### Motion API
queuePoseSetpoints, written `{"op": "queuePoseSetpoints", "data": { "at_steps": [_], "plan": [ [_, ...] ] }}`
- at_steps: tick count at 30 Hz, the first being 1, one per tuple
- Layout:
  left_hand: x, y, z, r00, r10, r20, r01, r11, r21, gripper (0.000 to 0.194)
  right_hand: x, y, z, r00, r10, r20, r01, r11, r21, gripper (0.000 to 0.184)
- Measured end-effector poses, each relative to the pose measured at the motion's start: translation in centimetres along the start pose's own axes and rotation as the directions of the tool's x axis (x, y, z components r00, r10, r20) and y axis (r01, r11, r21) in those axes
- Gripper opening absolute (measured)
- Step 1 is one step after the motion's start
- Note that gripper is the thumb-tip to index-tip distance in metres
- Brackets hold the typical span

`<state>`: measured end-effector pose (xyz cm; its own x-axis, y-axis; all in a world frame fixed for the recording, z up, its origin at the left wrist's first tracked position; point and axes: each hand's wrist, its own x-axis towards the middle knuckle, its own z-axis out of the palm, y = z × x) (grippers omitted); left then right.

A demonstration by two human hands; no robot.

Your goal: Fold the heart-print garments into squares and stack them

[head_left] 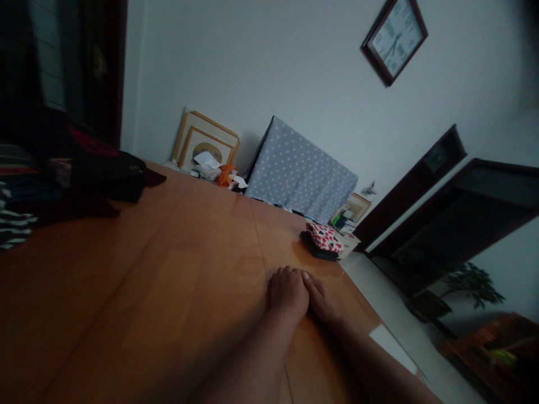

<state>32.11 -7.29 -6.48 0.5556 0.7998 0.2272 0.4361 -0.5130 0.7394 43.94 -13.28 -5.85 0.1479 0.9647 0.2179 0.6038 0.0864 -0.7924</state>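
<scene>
Left hand (288,292): resting on the worktop (189,264), right of its middle, back of the hand upward, with fingers drawn together and bent at the far end.
Right hand (324,303): just to the right, angled inward, with the fingertip end touching the side of the left hand.
Left grip: seemingly bent over, but cannot tell how far closed, or about anything held under the palm.
Right grip: leaning against the other hand; cannot tell how far open, with the underside hidden.
Worktop: brown, wood-like, crossed by thin seams, in contact with the left hand.
Heart-patterned cloth (324,237): folded, red and black on white, at the far right edge of the worktop, beyond both hands and apart from them.
Black item (319,251): directly under the heart-patterned cloth.
Pale box-like item (350,245): just right of the cloth.
Clothing pile (101,168): dark, heaped at the far left, with a striped cloth (17,227) at its left end.
White sheet (391,345): near right, along the worktop edge.
Far wall: picture frames (182,140) leaning at the left, with an orange bag (225,175) and pale wrapping before them; to the right, a dotted grey cover (298,168).
Wall clock (396,42): high at the far right, dark-framed.
Potted plant (471,283): right, beyond the worktop, in dim light.
</scene>
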Motion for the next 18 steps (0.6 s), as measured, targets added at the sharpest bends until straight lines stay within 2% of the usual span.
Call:
{"op": "queuePoseSetpoints", "data": {
  "at_steps": [6, 10, 14, 18],
  "plan": [
    [0.2, -0.4, 0.6, 0.998, 0.046, -0.032, -0.046, 0.999, 0.013, 0.037, 0.0, -0.3, 0.0, 0.999, -0.037, -0.013, 0.037, 0.998, 0.042, 0.043],
    [0.4, -0.8, 1.1, 0.993, 0.100, -0.064, -0.097, 0.994, 0.048, 0.035, 0.3, 0.5, -0.3, 0.999, -0.032, -0.031, 0.035, 0.996, 0.084, 0.044],
    [0.6, -1.2, 1.3, 0.991, 0.125, -0.055, -0.118, 0.986, 0.115, 0.030, 0.9, 2.1, -0.9, 0.993, 0.053, -0.108, -0.038, 0.990, 0.133, 0.043],
    [0.8, -1.5, 1.4, 0.986, 0.163, -0.028, -0.156, 0.975, 0.157, 0.024, 1.7, 3.6, -2.2, 0.979, 0.168, -0.116, -0.128, 0.948, 0.291, 0.042]
  ]
}}
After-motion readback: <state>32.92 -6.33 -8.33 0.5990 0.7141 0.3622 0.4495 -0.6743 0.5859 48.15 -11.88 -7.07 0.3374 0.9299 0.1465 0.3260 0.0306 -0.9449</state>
